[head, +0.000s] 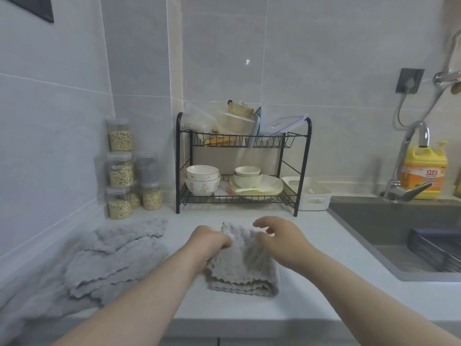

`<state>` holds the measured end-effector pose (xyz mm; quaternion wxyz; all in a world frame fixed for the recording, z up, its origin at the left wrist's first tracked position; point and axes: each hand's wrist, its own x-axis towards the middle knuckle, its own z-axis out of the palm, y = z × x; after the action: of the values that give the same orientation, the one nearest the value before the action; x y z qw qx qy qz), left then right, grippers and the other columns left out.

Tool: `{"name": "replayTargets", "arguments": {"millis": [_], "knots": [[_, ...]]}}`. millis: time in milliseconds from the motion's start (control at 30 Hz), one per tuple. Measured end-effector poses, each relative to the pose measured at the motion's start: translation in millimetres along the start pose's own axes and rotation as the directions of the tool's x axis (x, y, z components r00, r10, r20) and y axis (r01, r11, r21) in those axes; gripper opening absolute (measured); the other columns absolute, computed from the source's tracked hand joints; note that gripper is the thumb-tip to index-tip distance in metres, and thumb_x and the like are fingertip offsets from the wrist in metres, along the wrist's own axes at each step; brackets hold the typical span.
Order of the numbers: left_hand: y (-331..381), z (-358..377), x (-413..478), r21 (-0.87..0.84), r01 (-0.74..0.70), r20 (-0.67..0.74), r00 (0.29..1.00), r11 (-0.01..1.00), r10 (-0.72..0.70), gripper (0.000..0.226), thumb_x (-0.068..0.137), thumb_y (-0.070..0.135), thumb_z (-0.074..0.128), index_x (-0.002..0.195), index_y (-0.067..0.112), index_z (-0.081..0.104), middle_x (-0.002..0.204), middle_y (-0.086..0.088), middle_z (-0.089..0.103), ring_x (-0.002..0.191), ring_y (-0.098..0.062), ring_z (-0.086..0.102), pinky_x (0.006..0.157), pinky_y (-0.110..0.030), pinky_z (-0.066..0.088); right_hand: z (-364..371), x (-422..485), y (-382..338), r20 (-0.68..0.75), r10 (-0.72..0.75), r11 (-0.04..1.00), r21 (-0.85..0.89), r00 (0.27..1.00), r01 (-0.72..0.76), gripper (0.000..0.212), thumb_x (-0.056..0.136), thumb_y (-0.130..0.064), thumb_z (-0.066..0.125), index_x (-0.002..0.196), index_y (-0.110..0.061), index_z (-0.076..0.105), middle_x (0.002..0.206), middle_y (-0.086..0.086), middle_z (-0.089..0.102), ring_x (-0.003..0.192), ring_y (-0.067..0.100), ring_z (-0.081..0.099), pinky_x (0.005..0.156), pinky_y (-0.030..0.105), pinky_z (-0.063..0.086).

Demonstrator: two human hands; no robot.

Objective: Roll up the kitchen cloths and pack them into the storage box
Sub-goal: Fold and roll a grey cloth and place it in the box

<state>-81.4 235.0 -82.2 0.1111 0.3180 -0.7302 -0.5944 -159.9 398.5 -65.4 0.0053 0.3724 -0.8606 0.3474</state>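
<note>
A grey fluffy kitchen cloth (243, 268) lies partly folded on the white counter in front of me. My left hand (208, 243) grips its upper left part, fingers curled into the fabric. My right hand (282, 242) hovers over the cloth's right side with fingers spread and loosely bent, holding nothing that I can make out. A heap of further grey cloths (112, 260) lies spread on the counter to the left. The white storage box (310, 193) with handle slots stands at the back, right of the dish rack.
A black two-tier dish rack (243, 168) with bowls and plates stands at the back wall. Stacked grain jars (124, 171) fill the left corner. The sink (404, 233), its tap and a yellow detergent bottle (424, 171) are at the right. The counter's front edge (249, 320) is close.
</note>
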Motion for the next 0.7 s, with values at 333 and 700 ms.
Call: {"name": "replayTargets", "arguments": {"millis": [333, 700], "knots": [[-9, 9, -3, -0.053, 0.105, 0.097, 0.99, 0.993, -0.099, 0.013, 0.091, 0.001, 0.049, 0.085, 0.008, 0.057, 0.082, -0.009, 0.056, 0.067, -0.018, 0.054, 0.046, -0.021, 0.047, 23, -8, 32, 0.125, 0.066, 0.995, -0.082, 0.99, -0.056, 0.035, 0.096, -0.022, 0.041, 0.128, -0.022, 0.054, 0.121, -0.002, 0.051, 0.109, 0.016, 0.049, 0.088, 0.023, 0.034], [-18, 3, 1, 0.671, -0.66, 0.377, 0.697, 0.339, 0.61, 0.046, 0.102, 0.021, 0.033, 0.147, 0.028, 0.032, 0.157, 0.01, 0.021, 0.146, -0.009, 0.014, 0.117, -0.025, 0.012, 25, -17, 37, 0.109, -0.031, 0.976, -0.21, 0.994, 0.054, 0.046, 0.104, -0.036, 0.025, 0.15, -0.028, 0.027, 0.161, -0.002, 0.01, 0.149, 0.015, 0.002, 0.118, 0.028, 0.004]]}}
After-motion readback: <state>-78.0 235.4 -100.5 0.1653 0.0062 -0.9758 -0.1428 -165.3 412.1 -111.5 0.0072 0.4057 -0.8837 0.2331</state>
